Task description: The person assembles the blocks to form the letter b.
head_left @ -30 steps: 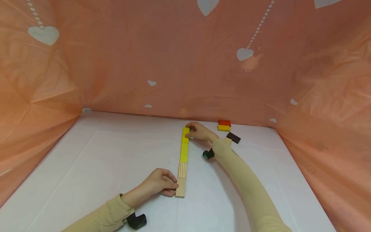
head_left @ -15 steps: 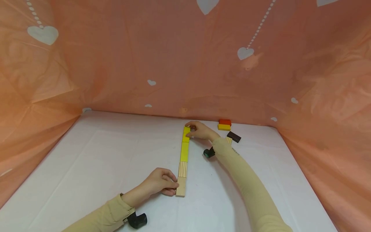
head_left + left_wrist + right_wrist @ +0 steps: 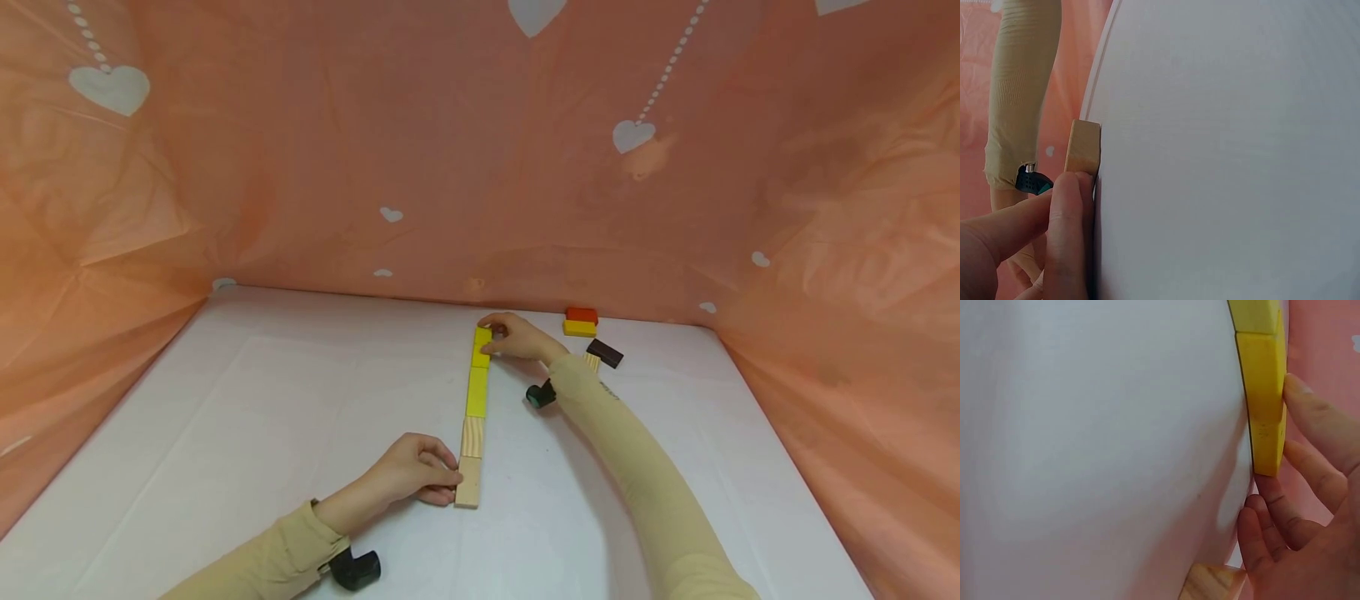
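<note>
Block row [image 3: 476,407]: lies on the white table [image 3: 300,400].
Left hand [image 3: 417,468]: relaxed fingers touch the row's near end, left side.
Right hand [image 3: 519,340]: relaxed fingers touch the row's far end, from right.

Block row [image 3: 476,396] on table [image 3: 337,375]; loose blocks [image 3: 603,353] right of far end.

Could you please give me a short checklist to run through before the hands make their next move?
1. Left hand at the near plain block: ok, touching its left side.
2. Right hand at the yellow far end of the row: ok, touching.
3. Row lined up: ok, roughly straight.
4. Every joint tight: cannot tell at this size.
5. Red block and dark block apart from the row: ok.
6. Right sleeve clear of the spare striped block: cannot tell, the sleeve partly hides it.
</note>
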### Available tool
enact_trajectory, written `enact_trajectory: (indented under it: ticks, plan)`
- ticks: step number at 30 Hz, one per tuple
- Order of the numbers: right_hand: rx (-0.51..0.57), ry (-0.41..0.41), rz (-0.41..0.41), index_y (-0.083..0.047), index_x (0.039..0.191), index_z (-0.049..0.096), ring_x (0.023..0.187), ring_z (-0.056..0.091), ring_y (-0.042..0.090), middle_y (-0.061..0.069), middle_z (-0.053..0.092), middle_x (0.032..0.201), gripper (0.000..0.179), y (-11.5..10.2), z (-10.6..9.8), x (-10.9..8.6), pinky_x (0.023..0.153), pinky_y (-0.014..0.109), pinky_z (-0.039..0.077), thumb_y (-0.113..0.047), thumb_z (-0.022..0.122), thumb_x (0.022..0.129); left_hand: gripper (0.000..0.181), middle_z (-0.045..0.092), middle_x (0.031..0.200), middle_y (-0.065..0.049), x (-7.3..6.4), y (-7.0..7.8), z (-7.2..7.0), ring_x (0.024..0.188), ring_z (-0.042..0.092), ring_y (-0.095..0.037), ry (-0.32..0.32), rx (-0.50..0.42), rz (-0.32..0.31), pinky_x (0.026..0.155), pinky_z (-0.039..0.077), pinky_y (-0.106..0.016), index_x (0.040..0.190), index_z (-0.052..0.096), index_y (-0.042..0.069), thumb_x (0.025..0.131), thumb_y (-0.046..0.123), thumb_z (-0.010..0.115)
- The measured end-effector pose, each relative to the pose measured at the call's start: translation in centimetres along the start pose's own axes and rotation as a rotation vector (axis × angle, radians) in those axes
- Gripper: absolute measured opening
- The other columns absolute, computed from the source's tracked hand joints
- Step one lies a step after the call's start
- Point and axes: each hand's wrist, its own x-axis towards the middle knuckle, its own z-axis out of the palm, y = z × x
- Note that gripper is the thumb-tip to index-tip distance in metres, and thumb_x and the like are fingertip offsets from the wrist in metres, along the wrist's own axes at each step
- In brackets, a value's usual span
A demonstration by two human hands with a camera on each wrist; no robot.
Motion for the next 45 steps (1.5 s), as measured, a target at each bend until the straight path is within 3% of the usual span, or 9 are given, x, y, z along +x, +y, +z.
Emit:
enact_trajectory:
  ticks: [18, 30, 45]
  plan:
    - [-0.02, 0.005, -0.033, -0.01, 0.135, 0.053, 0.114, 0.047, 0.023, 0.007, 0.051, 0.132, 0.051, 0.4, -0.2, -0.1, 0.103, 0.036, 0.04, -0.023, 0.071, 0.089, 0.02, 0.068, 0.073, -0.011, 0.1, 0.1, 0.1, 0.059, 0.066, -0.014, 0.006, 0.017, -0.008, 0.059, 0.06, -0.028, 0.096, 0.06, -0.006, 0.082, 0.001, 0.073]
    - [0.157, 0.127, -0.014, -0.006, 0.134, 0.052, 0.119, 0.048, 0.026, 0.007, 0.055, 0.127, 0.047, 0.2, -2.5, -1.3, 0.105, 0.044, 0.041, -0.029, 0.062, 0.094, 0.021, 0.068, 0.073, -0.011, 0.0, 0.2, 0.0, 0.059, 0.066, -0.015, 0.004, 0.016, 0.006, 0.059, 0.06, -0.029, 0.097, 0.06, -0.007, 0.083, 0.001, 0.073]
    - [0.254, 0.164, -0.02, 0.0, 0.133, 0.05, 0.118, 0.05, 0.03, 0.014, 0.054, 0.129, 0.047, 1.3, -4.4, -4.0, 0.102, 0.045, 0.044, -0.026, 0.06, 0.096, 0.021, 0.069, 0.076, -0.012, -0.1, 0.2, -0.1, 0.062, 0.066, -0.017, 0.018, 0.032, -0.003, 0.059, 0.06, -0.03, 0.098, 0.06, -0.007, 0.083, 0.001, 0.073]
